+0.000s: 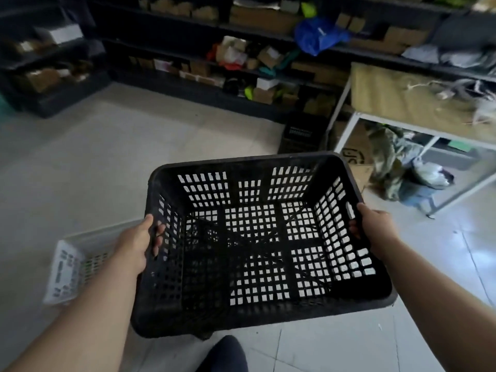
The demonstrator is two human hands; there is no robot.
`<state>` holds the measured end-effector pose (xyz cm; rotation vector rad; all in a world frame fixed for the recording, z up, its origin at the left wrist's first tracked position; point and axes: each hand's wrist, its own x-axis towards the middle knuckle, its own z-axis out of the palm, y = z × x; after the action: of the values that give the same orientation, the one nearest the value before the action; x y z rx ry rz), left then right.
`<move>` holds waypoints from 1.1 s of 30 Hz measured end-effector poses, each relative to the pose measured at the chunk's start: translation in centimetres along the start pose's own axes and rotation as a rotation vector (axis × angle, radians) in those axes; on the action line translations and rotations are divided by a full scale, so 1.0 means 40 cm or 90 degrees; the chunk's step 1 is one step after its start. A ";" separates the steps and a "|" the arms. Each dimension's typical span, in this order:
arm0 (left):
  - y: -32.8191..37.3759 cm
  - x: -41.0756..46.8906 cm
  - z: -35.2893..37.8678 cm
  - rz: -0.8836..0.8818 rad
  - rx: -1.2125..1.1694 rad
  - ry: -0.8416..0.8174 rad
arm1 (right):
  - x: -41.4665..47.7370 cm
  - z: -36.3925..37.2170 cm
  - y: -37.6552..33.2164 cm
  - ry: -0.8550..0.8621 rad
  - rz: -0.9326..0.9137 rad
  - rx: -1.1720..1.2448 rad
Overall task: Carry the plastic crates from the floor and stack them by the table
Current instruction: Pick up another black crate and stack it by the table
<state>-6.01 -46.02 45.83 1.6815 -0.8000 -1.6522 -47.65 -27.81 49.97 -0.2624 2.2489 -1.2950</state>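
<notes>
1. The black crate is up off the floor, empty; left hand and right hand grip its side walls, fingers hooked on the rim.
2. A white crate sits lower left; the surface and a dark crate beside it are ahead right.
3. Risk: the shallow fingertip hold may slip or twist, and the far corner could clip the surface on approach.

Arms extended forward; left hand and right hand grip opposite sides of the black crate

Dim room, shelves dark, blurred; glare on floor right; wide-angle bending at edges.
</notes>
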 end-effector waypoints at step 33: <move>0.579 0.633 1.033 -0.016 0.027 -0.047 | 1.083 0.083 -0.500 0.069 0.076 0.067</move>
<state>-46.40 -81.32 48.60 1.6741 -0.8570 -1.7341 -84.20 -58.69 50.63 -0.0206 2.2394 -1.3880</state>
